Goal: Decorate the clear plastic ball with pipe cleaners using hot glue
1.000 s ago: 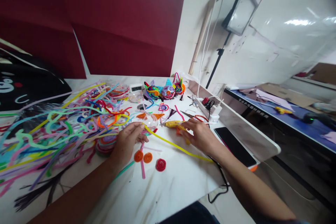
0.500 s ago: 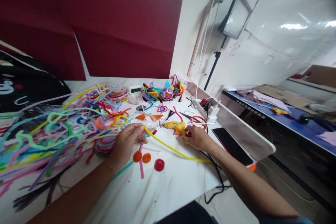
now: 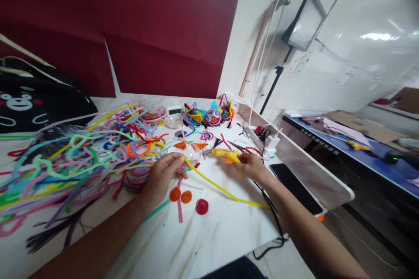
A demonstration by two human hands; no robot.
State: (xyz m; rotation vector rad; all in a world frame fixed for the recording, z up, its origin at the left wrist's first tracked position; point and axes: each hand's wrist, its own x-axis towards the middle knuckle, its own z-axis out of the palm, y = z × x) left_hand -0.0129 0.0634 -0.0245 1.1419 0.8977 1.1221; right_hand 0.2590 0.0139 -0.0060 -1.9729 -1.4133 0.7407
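Note:
My left hand (image 3: 165, 176) pinches the end of a yellow pipe cleaner (image 3: 225, 189), which trails off to the right across the table. In my right hand (image 3: 253, 166) is a yellow hot glue gun (image 3: 225, 154), its nozzle pointing left. Just behind my left fingertips lies a clear plastic ball (image 3: 194, 155) with orange pieces near it; my hand partly hides it. Nearer the front edge are two orange coils (image 3: 186, 197), a red coil (image 3: 202, 206) and a pink pipe cleaner piece (image 3: 180, 211).
Tangled pipe cleaners (image 3: 81, 161) cover the left side. Finished colourful ornaments (image 3: 212, 115) and a small digital clock (image 3: 173, 110) stand at the back. Scissors (image 3: 250, 150), a power strip (image 3: 271, 141), a phone (image 3: 296, 187) and a black cable (image 3: 276, 222) are on the right.
The whole view has shifted slightly, so things appear farther right. The glue gun has tilted a little in my right hand, and its white stick no longer shows. My left hand keeps its pinch.

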